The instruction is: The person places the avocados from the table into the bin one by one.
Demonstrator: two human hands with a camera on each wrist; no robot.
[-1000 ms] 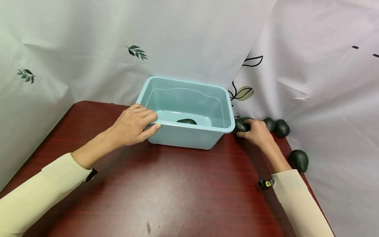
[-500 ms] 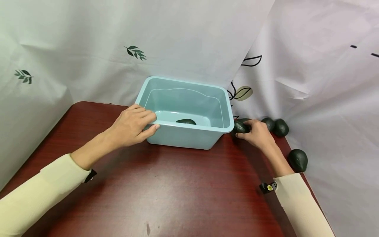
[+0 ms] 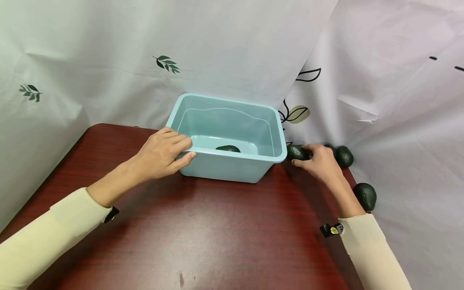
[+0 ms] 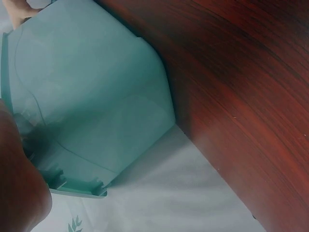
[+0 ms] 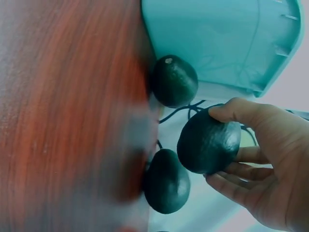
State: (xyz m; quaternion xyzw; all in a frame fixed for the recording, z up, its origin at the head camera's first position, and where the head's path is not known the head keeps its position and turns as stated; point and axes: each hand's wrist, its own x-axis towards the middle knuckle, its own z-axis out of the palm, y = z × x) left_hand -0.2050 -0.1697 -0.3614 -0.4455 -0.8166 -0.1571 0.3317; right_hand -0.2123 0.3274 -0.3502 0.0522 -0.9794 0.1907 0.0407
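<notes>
My left hand (image 3: pixel 163 155) grips the near left rim of a light blue plastic tub (image 3: pixel 232 167), thumb outside and fingers bent over the edge. Just right of the tub, my right hand (image 3: pixel 320 163) pinches a dark green avocado (image 5: pixel 210 140) between thumb and fingers. The right wrist view shows this avocado clear of the tabletop. Two more avocados stand near it there: one avocado (image 5: pixel 175 81) by the tub's wall and another avocado (image 5: pixel 166 181) farther along. Inside the tub lies a single avocado (image 3: pixel 228 148), partly hidden by the front rim.
An avocado (image 3: pixel 344 156) sits at the back right of the reddish-brown table (image 3: pixel 217 233), with another partly behind the hand. Nearer along the right edge is one more avocado (image 3: pixel 365 196). White printed cloth (image 3: pixel 232 48) hangs close behind the tub and along the sides.
The right hand has shifted slightly right and back with its avocado, now covering more of the avocados behind it. The left hand and the tub have stayed in place.
</notes>
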